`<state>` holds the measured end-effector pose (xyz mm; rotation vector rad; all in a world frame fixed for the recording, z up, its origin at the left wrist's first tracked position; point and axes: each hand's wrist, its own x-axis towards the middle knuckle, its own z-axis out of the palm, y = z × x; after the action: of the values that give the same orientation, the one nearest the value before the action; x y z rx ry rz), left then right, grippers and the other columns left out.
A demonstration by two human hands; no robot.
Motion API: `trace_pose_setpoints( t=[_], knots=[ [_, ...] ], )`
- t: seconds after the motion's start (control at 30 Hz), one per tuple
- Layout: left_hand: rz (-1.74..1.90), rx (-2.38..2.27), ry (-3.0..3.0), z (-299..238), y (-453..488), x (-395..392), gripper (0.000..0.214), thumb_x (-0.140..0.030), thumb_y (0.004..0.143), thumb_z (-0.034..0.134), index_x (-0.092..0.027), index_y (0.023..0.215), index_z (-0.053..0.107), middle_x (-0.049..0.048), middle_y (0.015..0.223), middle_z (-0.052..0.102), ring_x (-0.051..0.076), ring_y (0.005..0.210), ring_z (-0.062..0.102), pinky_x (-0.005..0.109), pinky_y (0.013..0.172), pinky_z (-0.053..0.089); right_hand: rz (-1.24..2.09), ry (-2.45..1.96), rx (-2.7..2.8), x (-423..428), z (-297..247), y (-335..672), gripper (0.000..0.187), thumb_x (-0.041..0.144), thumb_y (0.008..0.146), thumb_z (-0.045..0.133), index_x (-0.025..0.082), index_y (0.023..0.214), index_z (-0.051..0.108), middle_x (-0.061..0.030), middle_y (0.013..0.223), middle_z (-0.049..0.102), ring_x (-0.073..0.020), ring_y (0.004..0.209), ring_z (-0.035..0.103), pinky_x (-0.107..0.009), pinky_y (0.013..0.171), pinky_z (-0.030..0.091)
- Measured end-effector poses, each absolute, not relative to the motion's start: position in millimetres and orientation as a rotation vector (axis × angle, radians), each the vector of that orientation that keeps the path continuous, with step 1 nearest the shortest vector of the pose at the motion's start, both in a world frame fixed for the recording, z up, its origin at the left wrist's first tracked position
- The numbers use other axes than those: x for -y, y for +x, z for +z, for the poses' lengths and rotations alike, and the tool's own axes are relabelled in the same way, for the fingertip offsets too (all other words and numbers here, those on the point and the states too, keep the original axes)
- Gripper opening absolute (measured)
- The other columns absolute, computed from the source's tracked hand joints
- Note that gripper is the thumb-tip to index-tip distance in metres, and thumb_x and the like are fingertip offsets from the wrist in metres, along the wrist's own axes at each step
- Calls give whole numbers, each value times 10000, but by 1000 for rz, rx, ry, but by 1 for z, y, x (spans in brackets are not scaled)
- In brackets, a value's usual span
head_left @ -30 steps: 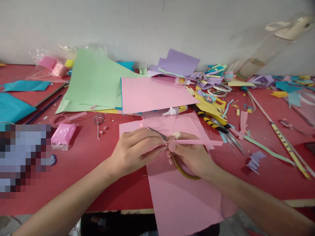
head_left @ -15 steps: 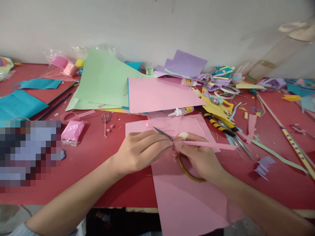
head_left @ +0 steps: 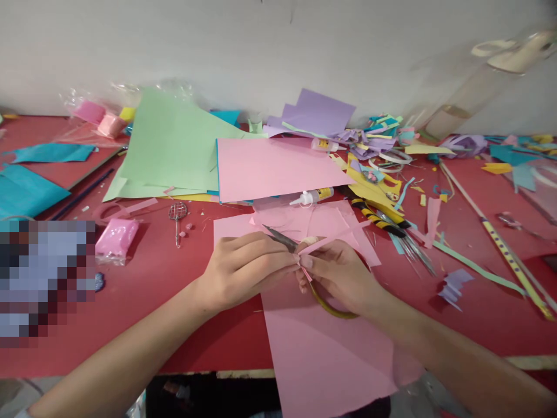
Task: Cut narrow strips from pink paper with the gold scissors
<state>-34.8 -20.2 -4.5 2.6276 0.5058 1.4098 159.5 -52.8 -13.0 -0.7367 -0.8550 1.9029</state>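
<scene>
Over the pink paper sheet [head_left: 322, 348], my two hands meet with their fingertips close together. A narrow pink paper strip [head_left: 335, 237] passes between them, its long end slanting up to the right and a short end pointing down. My left hand [head_left: 250, 267] is closed, its fingertips pinching the strip. My right hand [head_left: 343, 273] grips the strip between thumb and finger and also keeps a pair of scissors [head_left: 333, 310] in its fingers. The scissors' dark blades point up left, partly behind my left hand; the brass-coloured handle hangs below my right palm.
Behind my hands lie a glue bottle [head_left: 315, 196], a pink sheet [head_left: 278, 168] and green paper [head_left: 169, 145]. Black-and-yellow-handled pliers [head_left: 380, 220] and paper scraps [head_left: 369, 142] lie to the right. A pink clay packet [head_left: 116, 239] and a small wire whisk [head_left: 177, 217] are left.
The strip's long end has swung from nearly level to slanting up right, and a short end now shows below my fingertips. The view has shifted slightly to the right.
</scene>
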Motion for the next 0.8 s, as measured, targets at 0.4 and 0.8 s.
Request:
trace_pose_setpoints(
  t=[0.4, 0.8],
  knots=[
    [1342, -518, 2590, 4, -33, 18, 72, -72, 850, 678, -141, 874, 678, 54, 809, 725, 146, 747, 705, 263, 664, 608, 1918, -778, 837, 53, -16, 162, 121, 270, 818, 770, 163, 815, 713, 10, 635, 637, -102, 557, 591, -226, 521, 528],
    [1262, -593, 2557, 4, -32, 19, 88, -88, 846, 679, -151, 907, 676, 57, 866, 736, 147, 795, 706, 269, 695, 612, 1756, -942, 922, 54, -11, 159, 177, 297, 804, 768, 157, 766, 667, 18, 625, 612, -93, 536, 567, -224, 514, 477]
  ],
)
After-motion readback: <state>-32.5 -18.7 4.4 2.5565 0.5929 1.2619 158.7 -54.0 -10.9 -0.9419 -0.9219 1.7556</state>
